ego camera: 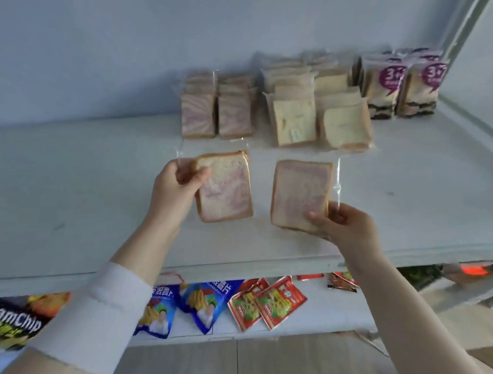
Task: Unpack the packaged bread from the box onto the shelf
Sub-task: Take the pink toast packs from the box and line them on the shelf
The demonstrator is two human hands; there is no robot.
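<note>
My left hand (180, 187) grips the top left corner of a clear-wrapped, pink-swirled bread slice (228, 187) above the white shelf (70, 180). My right hand (343, 222) pinches the lower right corner of a second pink-swirled bread pack (299, 190), tilted over the shelf's front half. Behind them stand two rows of matching pink-swirled packs (216, 114). The box is not in view.
Plain white bread packs (315, 113) stand at the back middle, and purple-labelled packs (402, 89) at the back right beside the shelf post (464, 36). On the lower shelf lie chip bags (16, 321), blue snack bags (202, 302) and red sachets (267, 302).
</note>
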